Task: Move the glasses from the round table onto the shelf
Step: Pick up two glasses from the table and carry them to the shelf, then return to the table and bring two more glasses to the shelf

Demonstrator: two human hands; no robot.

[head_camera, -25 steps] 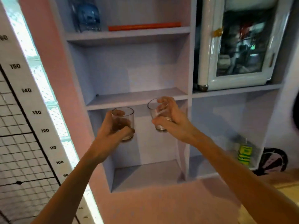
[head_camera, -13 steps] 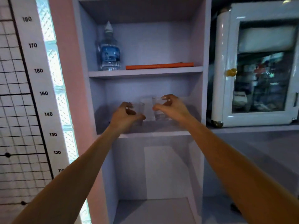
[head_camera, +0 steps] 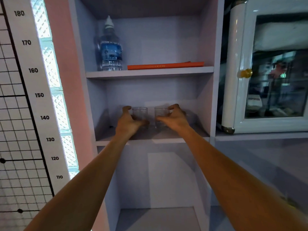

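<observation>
Two clear tumblers stand side by side on the middle shelf (head_camera: 196, 133) of a pale lilac shelf unit. My left hand (head_camera: 129, 121) wraps the left glass (head_camera: 140, 113), thumb under its front and fingers round its left side. My right hand (head_camera: 175, 118) grips the right glass (head_camera: 160, 114) from the right, thumb across its front. Both glass bases rest on or just at the shelf board; a narrow gap separates the glasses. The round table is out of view.
On the shelf above stand a water bottle (head_camera: 110, 47) and a flat orange book (head_camera: 165, 65). A white glass-door mini fridge (head_camera: 266, 67) sits to the right. The compartment below (head_camera: 158, 217) is open. A height chart (head_camera: 28, 97) covers the left wall.
Both hands carried the glasses up from below the shelf level and into the middle compartment, then lowered them onto the board. The camera tilted upward and moved closer.
</observation>
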